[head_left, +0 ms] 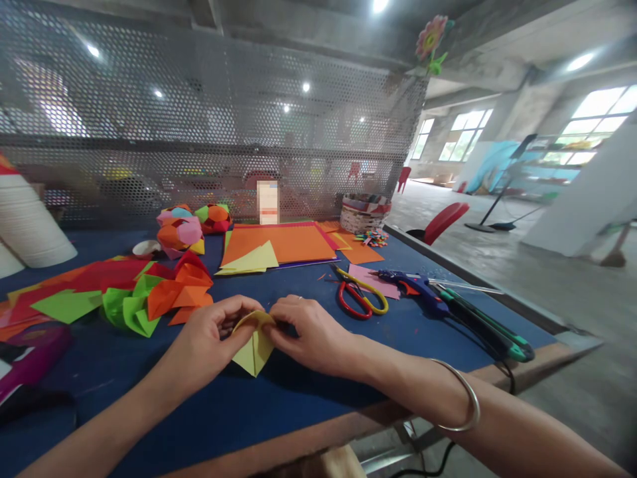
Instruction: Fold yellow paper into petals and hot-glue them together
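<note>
A small yellow folded paper (255,348) is held between my two hands above the blue table, its pointed end hanging down and a crease along its middle. My left hand (212,338) pinches its left side, while my right hand (308,332) pinches the right side. The upper edge curves between the fingertips. Behind my hands, yellow sheets (253,260) lie on a stack of orange paper (288,243). Folded green paper (132,305) and folded orange paper (182,292) rest left of my left hand.
On the right lie red-and-yellow scissors (355,300), a blue glue gun (418,287) and a green-and-black tool (490,325). A woven basket (365,212) stands at the back. Paper balls (182,231), stacked cups (32,219) and a purple object (40,358) are on the left.
</note>
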`<action>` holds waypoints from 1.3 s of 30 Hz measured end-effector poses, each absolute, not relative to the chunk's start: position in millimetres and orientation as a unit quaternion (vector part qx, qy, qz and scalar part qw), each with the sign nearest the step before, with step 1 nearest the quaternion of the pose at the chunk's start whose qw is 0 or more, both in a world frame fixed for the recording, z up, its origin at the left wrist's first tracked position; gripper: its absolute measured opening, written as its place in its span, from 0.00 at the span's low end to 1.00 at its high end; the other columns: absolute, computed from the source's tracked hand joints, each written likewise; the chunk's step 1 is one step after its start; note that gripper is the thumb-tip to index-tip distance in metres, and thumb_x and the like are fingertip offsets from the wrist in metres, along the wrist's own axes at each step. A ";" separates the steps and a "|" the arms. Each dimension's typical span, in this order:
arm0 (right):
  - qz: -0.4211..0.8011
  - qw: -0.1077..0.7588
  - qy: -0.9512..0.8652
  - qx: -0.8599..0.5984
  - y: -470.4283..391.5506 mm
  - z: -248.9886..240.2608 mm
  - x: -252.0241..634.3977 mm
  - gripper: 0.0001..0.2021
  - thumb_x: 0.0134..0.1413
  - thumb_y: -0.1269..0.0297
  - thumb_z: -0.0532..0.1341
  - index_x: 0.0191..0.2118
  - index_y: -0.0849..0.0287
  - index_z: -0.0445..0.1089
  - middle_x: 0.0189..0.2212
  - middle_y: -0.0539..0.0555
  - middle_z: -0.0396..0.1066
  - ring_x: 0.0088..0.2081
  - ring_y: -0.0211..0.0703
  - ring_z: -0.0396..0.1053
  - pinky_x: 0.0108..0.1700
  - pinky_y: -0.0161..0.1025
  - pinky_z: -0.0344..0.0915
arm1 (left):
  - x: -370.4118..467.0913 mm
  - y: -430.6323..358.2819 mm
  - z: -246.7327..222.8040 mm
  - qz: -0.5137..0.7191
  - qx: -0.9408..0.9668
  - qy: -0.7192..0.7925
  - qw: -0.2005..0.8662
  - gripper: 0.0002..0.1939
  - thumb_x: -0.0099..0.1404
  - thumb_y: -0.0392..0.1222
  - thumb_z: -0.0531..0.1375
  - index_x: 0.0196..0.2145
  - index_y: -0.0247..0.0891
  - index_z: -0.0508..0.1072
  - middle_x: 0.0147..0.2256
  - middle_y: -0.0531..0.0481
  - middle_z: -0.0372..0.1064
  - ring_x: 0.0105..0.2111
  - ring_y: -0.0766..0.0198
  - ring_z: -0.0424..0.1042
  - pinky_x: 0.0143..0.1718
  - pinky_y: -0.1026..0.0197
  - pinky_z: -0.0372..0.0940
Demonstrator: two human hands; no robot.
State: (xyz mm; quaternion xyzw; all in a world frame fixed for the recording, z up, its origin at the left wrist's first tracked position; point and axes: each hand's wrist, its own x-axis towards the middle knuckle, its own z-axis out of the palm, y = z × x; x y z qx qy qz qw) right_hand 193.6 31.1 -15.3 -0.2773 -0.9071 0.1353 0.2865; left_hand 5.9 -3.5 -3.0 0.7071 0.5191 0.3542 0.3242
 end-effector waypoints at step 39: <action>0.083 0.382 -0.900 -0.193 29.1 -11.8 198.7 0.04 0.60 0.67 0.62 0.35 0.59 0.74 0.41 0.55 0.67 0.41 0.41 0.64 0.46 0.39 0.64 | 6.6 -3.7 4.2 0.403 0.524 0.529 0.532 0.21 0.40 0.46 0.73 0.31 0.36 0.73 0.26 0.57 0.73 0.25 0.71 0.68 0.28 0.69 0.60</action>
